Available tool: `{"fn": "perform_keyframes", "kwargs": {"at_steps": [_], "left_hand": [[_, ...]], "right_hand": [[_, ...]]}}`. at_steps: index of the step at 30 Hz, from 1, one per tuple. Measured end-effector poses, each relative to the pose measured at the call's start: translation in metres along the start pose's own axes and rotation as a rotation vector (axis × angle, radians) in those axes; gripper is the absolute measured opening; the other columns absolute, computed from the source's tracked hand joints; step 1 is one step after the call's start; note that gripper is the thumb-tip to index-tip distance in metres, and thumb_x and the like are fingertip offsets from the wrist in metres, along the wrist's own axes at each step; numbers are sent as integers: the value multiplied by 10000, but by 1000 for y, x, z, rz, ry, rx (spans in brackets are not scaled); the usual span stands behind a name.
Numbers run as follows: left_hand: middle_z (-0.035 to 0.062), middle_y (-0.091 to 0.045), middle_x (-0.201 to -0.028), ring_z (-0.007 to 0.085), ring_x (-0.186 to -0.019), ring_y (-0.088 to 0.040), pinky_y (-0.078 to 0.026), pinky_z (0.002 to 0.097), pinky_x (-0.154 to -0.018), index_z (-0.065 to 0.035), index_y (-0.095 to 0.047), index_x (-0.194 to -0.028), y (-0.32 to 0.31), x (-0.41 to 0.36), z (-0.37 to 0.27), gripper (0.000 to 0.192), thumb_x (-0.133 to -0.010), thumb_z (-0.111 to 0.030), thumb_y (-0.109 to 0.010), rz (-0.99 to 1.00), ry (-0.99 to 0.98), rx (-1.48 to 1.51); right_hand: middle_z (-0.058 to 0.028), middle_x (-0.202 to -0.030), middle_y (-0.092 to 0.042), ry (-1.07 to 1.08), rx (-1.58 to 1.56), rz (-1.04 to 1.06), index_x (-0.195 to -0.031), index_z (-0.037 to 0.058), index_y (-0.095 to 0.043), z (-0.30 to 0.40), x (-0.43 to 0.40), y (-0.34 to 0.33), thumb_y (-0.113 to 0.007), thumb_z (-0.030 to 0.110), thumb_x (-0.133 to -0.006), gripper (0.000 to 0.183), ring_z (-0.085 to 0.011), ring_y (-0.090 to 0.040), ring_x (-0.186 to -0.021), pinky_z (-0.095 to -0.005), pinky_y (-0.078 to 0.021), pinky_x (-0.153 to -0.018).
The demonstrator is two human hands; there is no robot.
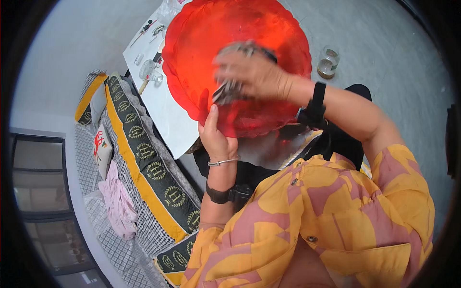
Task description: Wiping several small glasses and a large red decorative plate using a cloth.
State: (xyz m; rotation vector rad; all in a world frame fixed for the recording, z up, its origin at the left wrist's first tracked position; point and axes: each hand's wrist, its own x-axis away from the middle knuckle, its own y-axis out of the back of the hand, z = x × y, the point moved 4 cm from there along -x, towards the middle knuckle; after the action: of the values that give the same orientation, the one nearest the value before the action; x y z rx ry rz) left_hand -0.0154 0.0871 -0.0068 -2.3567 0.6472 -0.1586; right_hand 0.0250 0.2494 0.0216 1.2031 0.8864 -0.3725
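A large red plastic tray (194,43) with a scalloped rim is tilted in front of me, above my lap. My left hand (218,138) grips its near rim, thumb on the inner face and the other fingers hidden behind. Over the tray's inner face is my right hand (252,73), blurred by motion. It is closed around a crumpled grey cloth (230,90), which bunches out past the fingers on both sides. Whether the cloth presses on the plastic cannot be made out.
Left of the tray, a white table (176,126) bears a clear cup (155,76), glasses and small items. A glass jar (327,62) with brownish liquid stands on the grey floor to the right. Along the left runs a covered sofa (144,151) with a pink garment (117,201) and a cushion (102,151).
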Motion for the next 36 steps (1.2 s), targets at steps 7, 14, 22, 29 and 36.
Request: {"fn": "perform_keyframes", "kwargs": {"at_steps": [7,14,22,29,36], "left_hand": [[254,-479,-1310,361,-1179,-513,-438,503,-970,-11,-368,-1371,-9,2,8,441,-953,-121,-456,13,-26,-117],[121,-553,-1233,237,-1114,-552,-447,402,-970,-9,-487,-1246,20,-5,5,358,-1002,-262,-419,-65,-17,-65],[209,-514,-1259,358,-1119,-561,-540,474,-857,-15,-373,-1363,1,12,10,436,-947,-103,-468,23,53,-187],[136,-507,-1261,275,-1115,-557,-478,410,-951,-35,-408,-1340,26,1,27,460,-891,-23,-504,72,127,-167],[157,-549,-1175,279,-1090,-567,-500,357,-891,23,-424,-1313,-5,11,5,504,-811,62,-403,141,182,-314]], "right_hand": [[-164,-1335,-460,-285,123,-466,-1289,56,-488,-44,-5,-12,-570,135,-839,464,-345,-422,-1260,-401,-329,-1065],[-105,-1265,-493,68,-374,-81,-1196,147,-542,41,-1,-34,-653,47,-729,490,-322,-487,-1184,-468,-372,-1017],[-107,-1088,-583,-443,345,-463,-1251,92,-525,-114,-13,14,-648,234,-853,440,-184,-567,-964,-295,-446,-862],[-95,-1079,-561,-169,-469,-367,-990,105,-546,52,-56,-25,-656,113,-724,288,-285,-523,-1074,-420,-393,-950],[-57,-1143,-532,200,-218,-293,-977,142,-535,10,-55,-12,-669,11,-625,398,-296,-498,-1137,-423,-429,-906]]}}
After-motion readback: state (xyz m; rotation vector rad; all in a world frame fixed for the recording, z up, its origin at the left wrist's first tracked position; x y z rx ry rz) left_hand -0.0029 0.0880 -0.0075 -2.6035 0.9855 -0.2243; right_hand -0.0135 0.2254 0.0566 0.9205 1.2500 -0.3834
